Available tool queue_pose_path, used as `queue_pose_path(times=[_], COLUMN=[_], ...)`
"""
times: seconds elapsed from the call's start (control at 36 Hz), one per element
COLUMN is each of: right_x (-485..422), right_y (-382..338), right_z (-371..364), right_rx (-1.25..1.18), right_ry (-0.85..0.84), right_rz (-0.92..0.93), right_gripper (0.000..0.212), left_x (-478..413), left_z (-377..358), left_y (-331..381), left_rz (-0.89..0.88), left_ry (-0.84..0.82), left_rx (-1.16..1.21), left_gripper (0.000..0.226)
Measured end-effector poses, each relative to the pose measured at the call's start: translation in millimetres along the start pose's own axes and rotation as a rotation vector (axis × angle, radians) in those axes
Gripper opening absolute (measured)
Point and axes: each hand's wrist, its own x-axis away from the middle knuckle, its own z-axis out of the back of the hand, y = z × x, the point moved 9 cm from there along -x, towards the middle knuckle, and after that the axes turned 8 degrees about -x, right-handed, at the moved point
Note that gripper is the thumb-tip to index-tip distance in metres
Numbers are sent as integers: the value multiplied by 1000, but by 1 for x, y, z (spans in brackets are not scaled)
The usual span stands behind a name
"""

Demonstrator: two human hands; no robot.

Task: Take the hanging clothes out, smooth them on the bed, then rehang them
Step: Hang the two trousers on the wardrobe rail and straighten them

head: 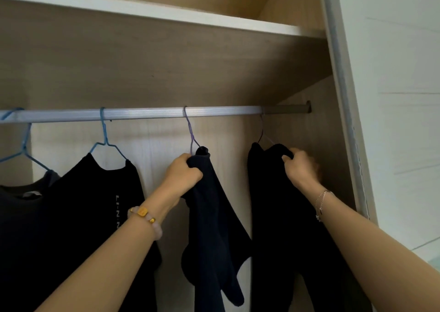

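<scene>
Gripping soft dark fabric, the left hand (183,173) is closed on a navy garment (214,228) just below its thin purple wire hanger (190,130); the right hand (301,167) pinches a black garment (281,216) under the ribbed metal rail (147,114).

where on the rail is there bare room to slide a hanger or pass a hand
Bare rail between the blue hanger and the purple hanger, and again from there to the rightmost hanger. Crowded at far left, where dark shirts overlap, and at the right wall, where the right hand grips a garment.
</scene>
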Motion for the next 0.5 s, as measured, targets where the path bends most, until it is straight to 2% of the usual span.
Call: queue_pose_path(times=[0.17,0.28,0.39,0.5], right_x=[-1,-3,-6,-11], right_y=[4,6,10,13], right_z=[-1,-1,-3,-8], right_rx=[-24,-27,-84,-152], right_ry=[-18,-14,-30,-55], right_rz=[-3,2,-6,-25], right_gripper=[44,44,44,43], left_x=[-4,-6,-9,-8], left_z=[-17,-16,-4,15], left_y=[10,7,-6,-17], left_rz=[-1,37,125,156], left_ry=[-22,-14,102,234], left_rx=[9,116,285,302], left_gripper=[42,41,24,14])
